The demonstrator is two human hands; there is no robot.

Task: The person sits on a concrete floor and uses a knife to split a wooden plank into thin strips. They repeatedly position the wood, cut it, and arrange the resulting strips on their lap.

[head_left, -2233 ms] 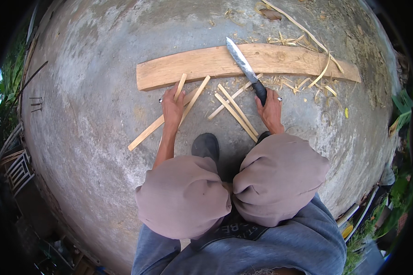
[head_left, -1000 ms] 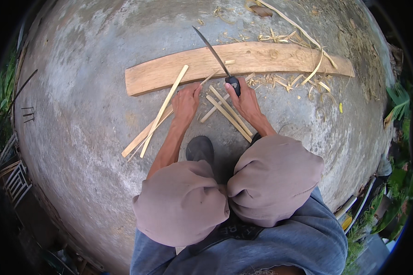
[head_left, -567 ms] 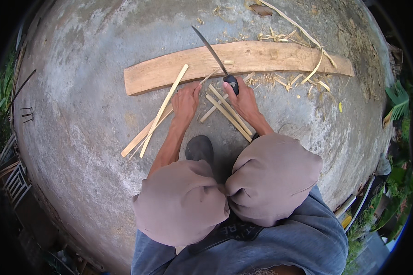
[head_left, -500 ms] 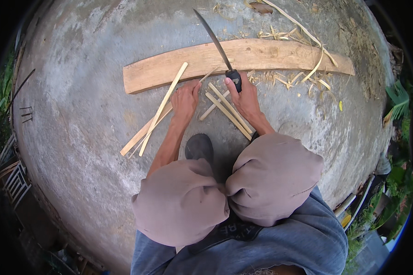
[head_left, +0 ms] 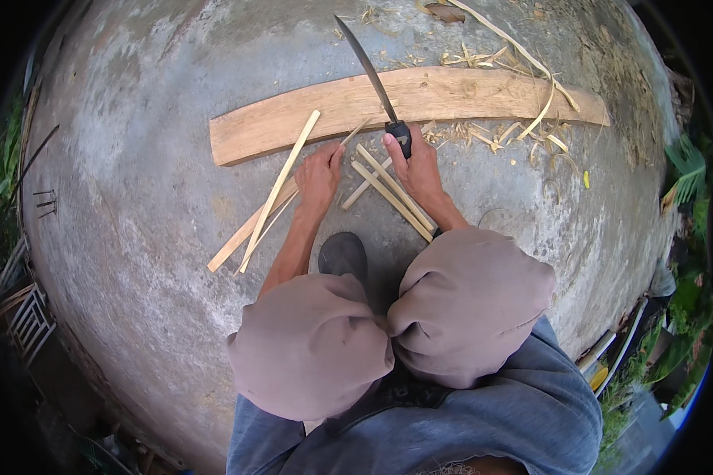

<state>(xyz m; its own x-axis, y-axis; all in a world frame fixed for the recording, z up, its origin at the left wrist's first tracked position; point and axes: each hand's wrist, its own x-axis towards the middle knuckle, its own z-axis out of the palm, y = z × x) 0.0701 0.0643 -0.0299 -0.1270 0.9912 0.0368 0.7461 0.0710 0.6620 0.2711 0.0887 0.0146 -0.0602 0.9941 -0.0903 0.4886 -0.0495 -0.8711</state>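
Note:
My left hand [head_left: 318, 172] is closed around a thin wooden strip [head_left: 357, 130]. One end of the strip points up and right toward the machete, and its thin tail seems to come out below the hand. In my right hand [head_left: 421, 171] is a machete [head_left: 367, 63], gripped by its black handle, its dark blade slanting up and left across the plank. The long wooden plank [head_left: 475, 93] lies on the ground just beyond both hands. Beside my left hand rest a pale strip [head_left: 280, 188] and a browner flat strip [head_left: 244, 237]. Several pale sticks [head_left: 396, 196] lie crossed between my hands.
Curled shavings [head_left: 491, 139] are scattered around the plank's right part. A long peeled strip [head_left: 515, 41] bends over it. My shoe [head_left: 344, 255] stands on the concrete ground [head_left: 127, 198] between the knees. Green plants [head_left: 689, 178] and a white rack [head_left: 30, 324] line the edges.
The thin strip in my left hand has turned slightly, its lower tail shifting right toward the other strips. My right hand and the machete stay almost in place; the whole view has shifted slightly.

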